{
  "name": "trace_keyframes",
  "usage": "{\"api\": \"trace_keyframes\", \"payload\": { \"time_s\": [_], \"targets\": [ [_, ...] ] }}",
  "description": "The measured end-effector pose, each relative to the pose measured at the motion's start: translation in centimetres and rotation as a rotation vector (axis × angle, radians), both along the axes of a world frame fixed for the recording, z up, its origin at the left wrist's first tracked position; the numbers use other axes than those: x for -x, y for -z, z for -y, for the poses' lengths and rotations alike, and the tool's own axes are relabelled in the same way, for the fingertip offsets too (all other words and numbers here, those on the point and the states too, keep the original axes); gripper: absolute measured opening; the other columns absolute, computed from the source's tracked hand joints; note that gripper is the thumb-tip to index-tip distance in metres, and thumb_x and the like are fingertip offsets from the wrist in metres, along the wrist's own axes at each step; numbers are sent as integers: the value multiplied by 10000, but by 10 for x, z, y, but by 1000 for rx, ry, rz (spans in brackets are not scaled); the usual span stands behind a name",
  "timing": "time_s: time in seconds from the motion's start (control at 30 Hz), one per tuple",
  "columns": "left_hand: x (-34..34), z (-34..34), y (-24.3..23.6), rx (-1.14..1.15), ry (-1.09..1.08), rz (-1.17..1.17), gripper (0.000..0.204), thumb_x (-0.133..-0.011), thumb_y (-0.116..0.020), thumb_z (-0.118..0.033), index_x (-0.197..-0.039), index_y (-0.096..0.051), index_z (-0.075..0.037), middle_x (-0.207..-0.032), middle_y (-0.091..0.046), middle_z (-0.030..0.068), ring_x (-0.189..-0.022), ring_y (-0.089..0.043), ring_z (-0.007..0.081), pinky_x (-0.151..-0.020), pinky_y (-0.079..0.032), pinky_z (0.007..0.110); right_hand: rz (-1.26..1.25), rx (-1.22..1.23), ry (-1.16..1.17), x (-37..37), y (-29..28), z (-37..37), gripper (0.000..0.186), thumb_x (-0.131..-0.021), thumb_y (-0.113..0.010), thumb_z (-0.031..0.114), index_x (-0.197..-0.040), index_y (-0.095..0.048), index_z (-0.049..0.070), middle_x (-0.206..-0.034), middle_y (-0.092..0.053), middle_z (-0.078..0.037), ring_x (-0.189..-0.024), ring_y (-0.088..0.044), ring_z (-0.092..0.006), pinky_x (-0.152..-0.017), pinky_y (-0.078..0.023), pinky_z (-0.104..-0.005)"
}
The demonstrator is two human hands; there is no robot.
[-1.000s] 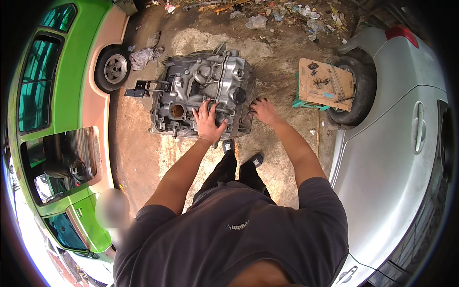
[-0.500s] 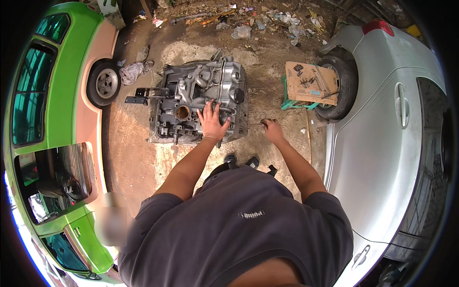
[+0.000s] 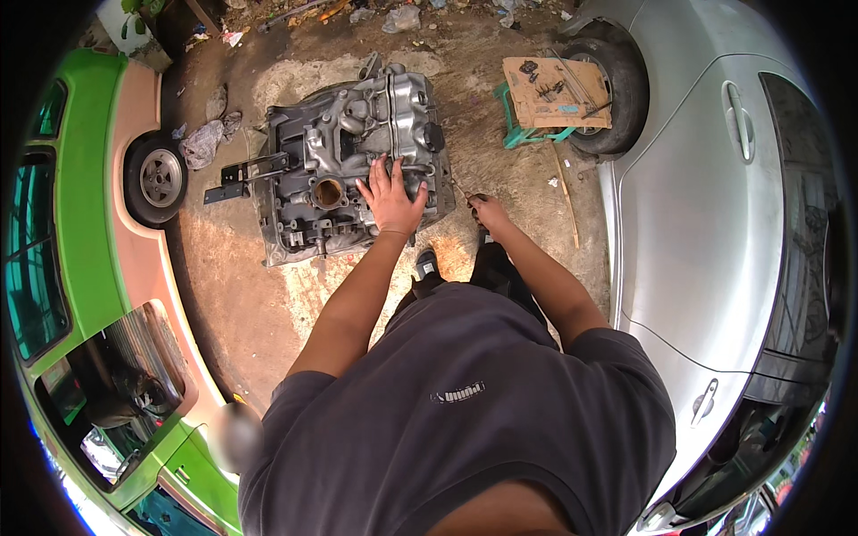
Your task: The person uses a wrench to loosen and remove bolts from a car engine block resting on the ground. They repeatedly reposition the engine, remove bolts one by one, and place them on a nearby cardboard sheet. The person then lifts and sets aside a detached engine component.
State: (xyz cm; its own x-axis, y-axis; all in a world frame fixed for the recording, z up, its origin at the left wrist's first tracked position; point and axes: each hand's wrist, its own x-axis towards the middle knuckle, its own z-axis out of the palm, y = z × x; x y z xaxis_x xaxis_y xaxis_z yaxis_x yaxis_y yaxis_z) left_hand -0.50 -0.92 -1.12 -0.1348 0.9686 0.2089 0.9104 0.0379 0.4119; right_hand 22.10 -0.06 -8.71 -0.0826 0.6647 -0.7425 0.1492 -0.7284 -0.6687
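A grey metal car engine [image 3: 357,161] lies on the ground in front of me. My left hand [image 3: 393,204] rests flat on its near right part, fingers spread over the metal. Just left of that hand, a round brownish opening [image 3: 328,192] shows in the engine. My right hand [image 3: 488,214] is closed at the engine's right side, a short way off it. From its fingers a thin-shafted tool [image 3: 460,190], like a screwdriver, points toward the engine's side; most of its handle is hidden in the fist.
A green stool [image 3: 516,134] topped with cardboard [image 3: 554,94] and small metal parts stands at the far right, by a tyre [image 3: 617,94] of the silver car [image 3: 688,205]. A green and pink vehicle [image 3: 89,179] stands left. A crumpled cloth [image 3: 204,143] and litter lie beyond.
The view has shifted, so the engine and cars sit elsewhere in the picture. My right hand has come closer to the engine's right side. My left hand stays on the engine.
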Motion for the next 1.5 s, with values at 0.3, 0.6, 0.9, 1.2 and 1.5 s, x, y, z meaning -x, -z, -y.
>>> {"api": "trace_keyframes", "payload": {
  "time_s": [0.3,0.6,0.9,1.2,1.5],
  "targets": [
    [-1,-1,3,6,-23,-26,675,-815,-609,-478,-1388,-427,-172,-1500,-302,119,-1425,-218,335,-1134,0,628,-216,89,-125,7,8,-14,333,-947,-598,421,-837,-526,115,-627,-405,31,-544,-376,-104,-525,-341,-297],
    [-4,-1,2,9,-65,-48,691,-773,-645,-441,-1380,-437,-185,-1493,-309,122,-1413,-236,350,-1126,-7,640,-223,117,-463,5,60,-31,549,-911,-593,535,-1178,-614,55,-946,-664,-39,-905,-600,-182,-737,-499,-349],
    [-6,-1,3,-13,-92,-107,716,-748,-642,-448,-1372,-426,-171,-1462,-334,149,-1394,-263,367,-1121,-55,648,472,-855,-1319,-8,5,-148,431,-902,-595,466,-1195,-652,155,-1072,-664,-61,-1059,-582,-230,-895,-445,-418],
    [-9,0,-1,-16,-112,-117,702,-769,-633,-420,-1388,-411,-175,-1482,-318,152,-1394,-267,371,-1136,-77,616,548,-1333,-1389,-11,-43,-151,344,-907,-592,421,-1117,-677,162,-1030,-649,-58,-1075,-548,-247,-896,-448,-431],
    [-10,0,-3,4,-127,-128,692,-776,-625,-417,-1389,-410,-179,-1481,-319,160,-1399,-261,368,-1147,-79,596,55,-241,-678,-30,14,-97,496,-920,-585,481,-1065,-668,14,-897,-686,-177,-856,-649,-317,-789,-474,-405]
  ]
}}
